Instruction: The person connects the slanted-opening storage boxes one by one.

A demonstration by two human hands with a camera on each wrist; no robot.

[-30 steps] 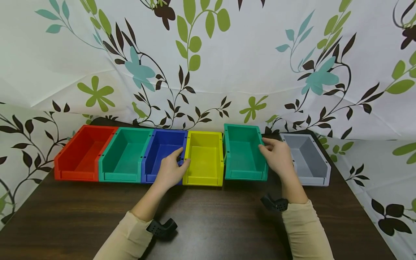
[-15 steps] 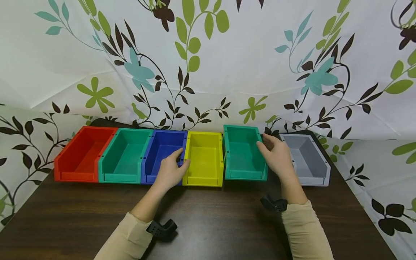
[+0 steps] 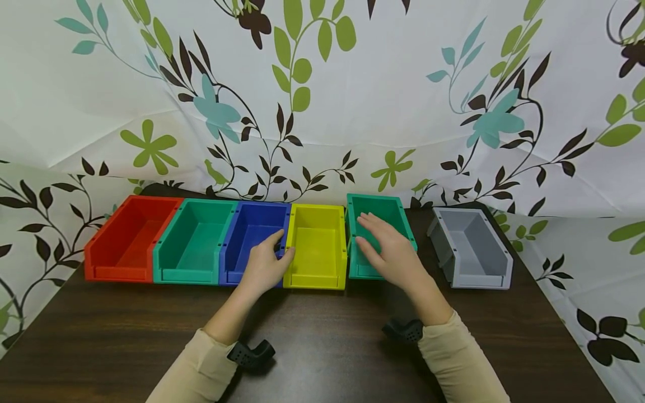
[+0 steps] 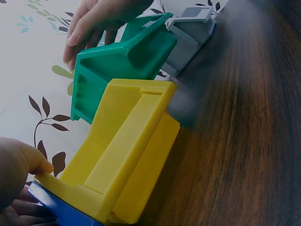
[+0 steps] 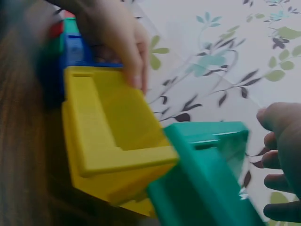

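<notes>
My left hand [image 3: 264, 260] pinches the adjoining side walls of the yellow storage bin [image 3: 317, 246] and the blue bin [image 3: 257, 221]. Its thumb lies over the yellow rim and its other fingers reach into the blue bin, as the left wrist view shows. Right of the yellow bin, a green bin [image 3: 380, 204] sits slightly higher and farther back, its side against the yellow one. Over that green bin hovers my right hand [image 3: 390, 252], fingers spread and holding nothing. The right wrist view shows those fingers [image 5: 280, 183] apart from the green wall.
A red bin [image 3: 136, 235] and another green bin [image 3: 194, 240] continue the row at the left. The grey bin [image 3: 473, 240] stands separately on the right, with a gap before it. Dark wooden table [image 3: 327, 352] lies in front; a patterned cloth [image 3: 322, 129] hangs behind.
My right hand has let go of the right wall of the right green bin and moved left over it. The left hand and the bins have stayed put.
</notes>
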